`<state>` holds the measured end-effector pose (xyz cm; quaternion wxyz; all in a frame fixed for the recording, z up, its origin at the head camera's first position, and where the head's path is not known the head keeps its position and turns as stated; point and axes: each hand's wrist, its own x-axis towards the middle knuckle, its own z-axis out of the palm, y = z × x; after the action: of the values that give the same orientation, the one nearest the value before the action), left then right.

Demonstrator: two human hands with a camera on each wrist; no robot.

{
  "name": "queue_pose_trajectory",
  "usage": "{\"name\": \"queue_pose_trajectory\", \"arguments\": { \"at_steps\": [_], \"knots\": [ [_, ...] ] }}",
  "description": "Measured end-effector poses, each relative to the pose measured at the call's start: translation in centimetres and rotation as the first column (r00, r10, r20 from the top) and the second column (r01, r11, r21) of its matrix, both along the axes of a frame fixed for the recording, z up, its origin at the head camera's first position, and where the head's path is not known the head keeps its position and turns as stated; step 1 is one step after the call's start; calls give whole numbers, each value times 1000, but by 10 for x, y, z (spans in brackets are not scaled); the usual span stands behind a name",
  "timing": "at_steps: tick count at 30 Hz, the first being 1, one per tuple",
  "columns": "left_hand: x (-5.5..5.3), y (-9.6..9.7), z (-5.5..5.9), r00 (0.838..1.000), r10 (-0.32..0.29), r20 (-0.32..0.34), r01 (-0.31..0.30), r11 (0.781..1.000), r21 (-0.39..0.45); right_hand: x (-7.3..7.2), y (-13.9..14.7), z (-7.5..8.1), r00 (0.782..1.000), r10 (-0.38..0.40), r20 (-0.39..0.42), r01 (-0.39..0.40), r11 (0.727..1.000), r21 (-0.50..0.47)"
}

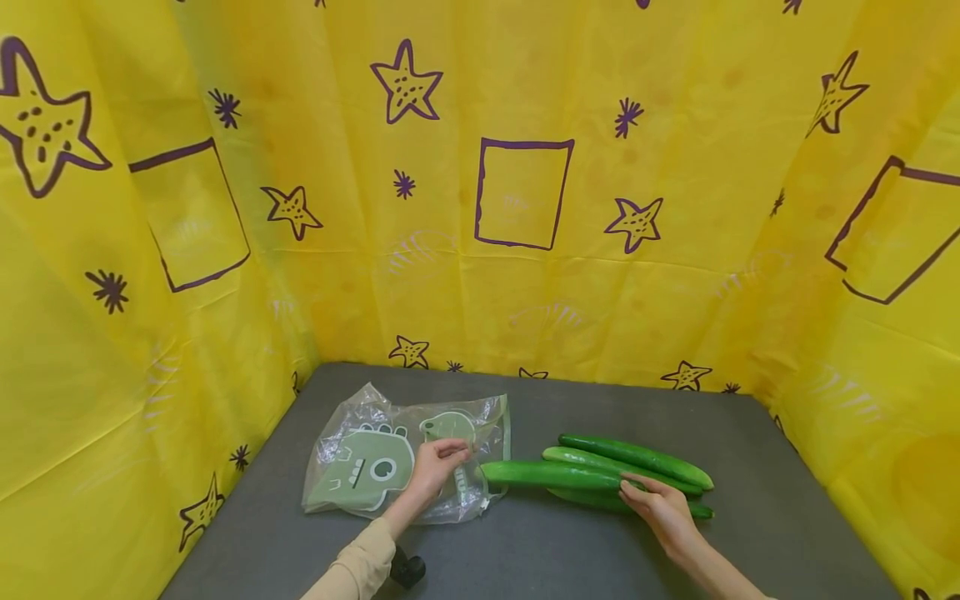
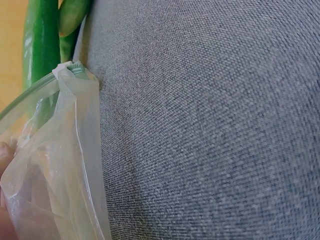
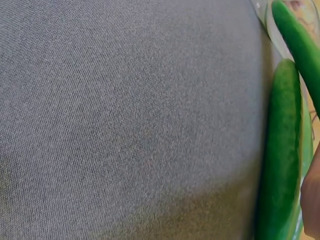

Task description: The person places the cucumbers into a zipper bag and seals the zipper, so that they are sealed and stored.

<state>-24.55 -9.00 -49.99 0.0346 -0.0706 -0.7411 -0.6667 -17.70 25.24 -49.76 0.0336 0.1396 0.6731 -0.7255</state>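
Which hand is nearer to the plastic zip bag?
The left. The left hand grips the plastic zip bag at its open edge; the right hand rests on the cucumbers, off to the bag's right.

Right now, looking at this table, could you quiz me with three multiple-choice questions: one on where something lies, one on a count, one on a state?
1. The cucumbers lie where, from the plastic bag?
A) right B) left C) inside
2. How many cucumbers are there?
A) one B) four C) seven
3. The left hand is:
A) flat on the table B) raised in the air C) pinching the bag's open edge

Answers: 1 A, they lie toward the right hand. 2 B, the head view shows four. 3 C, its fingers curl on the bag's edge.
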Motion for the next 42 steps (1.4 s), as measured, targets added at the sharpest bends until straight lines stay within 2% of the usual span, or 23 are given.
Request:
{"name": "queue_pose_trajectory", "arguments": {
  "at_steps": [4, 13, 25, 26, 29, 30, 33, 36, 37, 38, 40, 42],
  "knots": [
    [-2, 0, -4, 1000, -3, 7, 3, 1000, -3, -2, -7, -1, 1000, 10, 4, -10, 1000, 26],
    [-18, -5, -34, 1000, 8, -2, -8, 1000, -17, -4, -23, -6, 999, 34, 23, -36, 997, 67],
    [-19, -6, -35, 1000, 13, 20, -13, 1000, -3, -7, -39, -11, 996, 94, 1, -93, 993, 75],
    [-19, -6, -35, 1000, 10, 12, -10, 1000, -2, -8, -40, -11, 995, 100, -2, -99, 992, 80],
    [-19, -9, -37, 997, -26, -72, 27, 1000, 17, -9, -44, -12, 993, 113, -12, -111, 988, 103],
    [-21, -10, -41, 990, -54, -132, 59, 998, 34, -9, -46, -13, 993, 117, -14, -115, 987, 115],
    [-22, -12, -41, 979, -88, -185, 97, 995, 38, -11, -51, -15, 993, 119, -18, -115, 984, 138],
    [-21, -11, -37, 990, -72, -118, 76, 997, 29, -12, -55, -18, 992, 124, -18, -119, 981, 155],
    [-19, -9, -32, 997, -47, -63, 47, 999, 7, -13, -57, -18, 992, 126, -20, -121, 980, 156],
    [-19, -8, -30, 999, -36, -39, 36, 999, -2, -13, -59, -19, 991, 131, -23, -126, 980, 157],
    [-17, -6, -24, 1000, -19, 1, 19, 1000, -17, -14, -62, -20, 990, 135, -35, -127, 977, 169],
    [-15, -4, -17, 1000, -19, 4, 19, 999, -39, -14, -66, -22, 990, 135, -50, -124, 975, 186]
  ]
}}
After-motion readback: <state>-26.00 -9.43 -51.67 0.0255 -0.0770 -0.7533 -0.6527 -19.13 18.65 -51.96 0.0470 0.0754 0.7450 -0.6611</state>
